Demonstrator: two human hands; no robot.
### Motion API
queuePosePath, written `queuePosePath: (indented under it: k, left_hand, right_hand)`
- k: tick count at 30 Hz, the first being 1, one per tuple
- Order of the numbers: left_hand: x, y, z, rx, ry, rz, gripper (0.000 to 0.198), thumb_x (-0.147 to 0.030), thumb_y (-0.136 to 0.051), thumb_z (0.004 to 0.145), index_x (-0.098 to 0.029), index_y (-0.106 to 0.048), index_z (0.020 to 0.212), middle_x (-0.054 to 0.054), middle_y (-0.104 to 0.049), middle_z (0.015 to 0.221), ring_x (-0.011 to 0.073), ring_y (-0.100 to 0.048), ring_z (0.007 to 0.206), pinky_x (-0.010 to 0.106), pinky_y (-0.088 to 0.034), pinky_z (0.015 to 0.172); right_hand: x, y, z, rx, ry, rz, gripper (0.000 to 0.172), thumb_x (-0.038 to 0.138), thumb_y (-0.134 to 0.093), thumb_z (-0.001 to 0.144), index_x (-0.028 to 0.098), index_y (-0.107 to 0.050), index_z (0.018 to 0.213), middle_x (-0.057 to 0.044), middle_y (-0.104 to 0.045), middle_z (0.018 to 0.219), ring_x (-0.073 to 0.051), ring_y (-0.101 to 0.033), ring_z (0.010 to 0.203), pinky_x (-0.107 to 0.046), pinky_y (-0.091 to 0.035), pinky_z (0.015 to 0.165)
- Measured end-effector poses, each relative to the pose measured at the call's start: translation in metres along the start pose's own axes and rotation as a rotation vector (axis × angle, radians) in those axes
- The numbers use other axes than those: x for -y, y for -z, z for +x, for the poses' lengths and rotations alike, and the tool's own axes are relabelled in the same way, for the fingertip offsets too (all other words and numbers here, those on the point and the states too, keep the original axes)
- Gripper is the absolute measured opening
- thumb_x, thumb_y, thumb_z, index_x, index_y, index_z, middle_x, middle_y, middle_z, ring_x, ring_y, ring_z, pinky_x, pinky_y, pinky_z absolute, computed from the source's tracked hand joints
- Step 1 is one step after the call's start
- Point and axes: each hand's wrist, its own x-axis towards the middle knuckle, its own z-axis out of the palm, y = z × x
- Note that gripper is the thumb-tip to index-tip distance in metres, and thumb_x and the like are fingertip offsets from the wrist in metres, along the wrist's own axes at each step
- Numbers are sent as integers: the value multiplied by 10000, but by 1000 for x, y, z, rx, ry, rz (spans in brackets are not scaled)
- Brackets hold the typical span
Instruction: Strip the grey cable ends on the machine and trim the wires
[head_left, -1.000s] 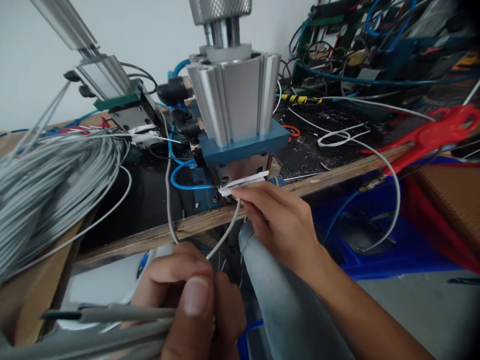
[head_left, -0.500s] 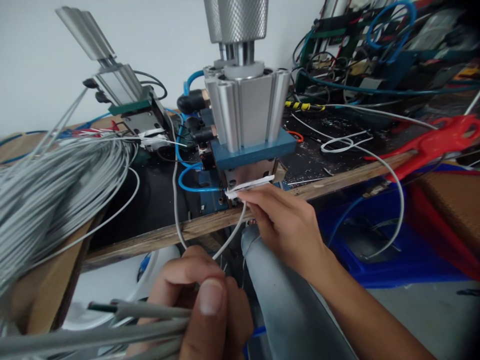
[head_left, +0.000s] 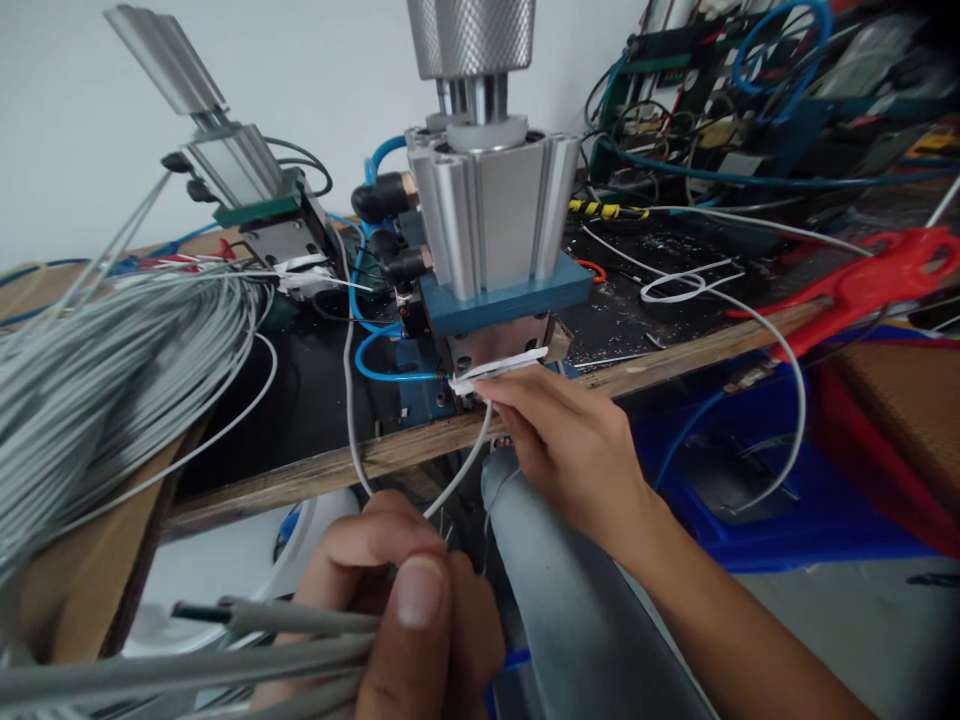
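Observation:
My left hand (head_left: 409,610) is closed around several grey cables (head_left: 300,655), with thumb and index finger pressed together; one cable end shows dark inner wires. From this hand a single grey cable (head_left: 469,465) curves up to the pneumatic press (head_left: 495,220). My right hand (head_left: 574,440) pinches that cable's end just at the white-wrapped slot (head_left: 499,370) under the press's blue plate (head_left: 510,295). The fingertips touch the white wrapping, and the cable's tip is hidden there.
A big coil of grey cable (head_left: 172,370) lies on the left beside a second press (head_left: 240,170). A red air gun (head_left: 862,285) hangs at the right edge of the wooden-edged bench (head_left: 292,475). Below it sits a blue bin (head_left: 705,520). Loose cable loops (head_left: 690,290) lie behind.
Almost nothing differs. Both hands hold the same position and grip, and the view has shifted very slightly.

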Motion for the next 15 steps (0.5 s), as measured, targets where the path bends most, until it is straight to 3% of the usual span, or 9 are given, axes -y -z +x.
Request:
queuePosePath:
  k: [4,9,12,15]
  left_hand:
    - [2,0,-2,-21,11,5,242,-327,-891,801,-218,-676,770,-58,-440,636,40,-385,459,159,-281,462]
    - [3,-2,-2,-84,27,30,388,-512,-948,697,-240,-671,705,-68,-428,603,39,-343,426,186,-226,434]
    - [3,-3,-2,-92,-15,47,366,-512,-938,716,-255,-677,709,-56,-423,598,52,-306,414,212,-162,394]
    - [1,-1,-1,-42,-6,48,350,-499,-946,702,-255,-696,718,-58,-429,635,54,-352,424,201,-219,404]
  right_hand:
    - [0,0,0,4,6,5,364,-89,-519,940,114,-681,1195,-72,-719,1122,-206,-700,1049,-311,-585,922]
    - [0,0,0,6,2,-13,383,-70,-486,961,177,-659,1197,-59,-717,1106,-206,-706,1035,-316,-598,893]
    - [-1,0,0,14,7,-14,402,-79,-469,953,181,-646,1205,-69,-715,1115,-212,-704,1039,-330,-601,891]
    - [-1,0,0,18,15,6,395,-95,-476,938,151,-648,1195,-77,-713,1136,-209,-699,1052,-336,-597,914]
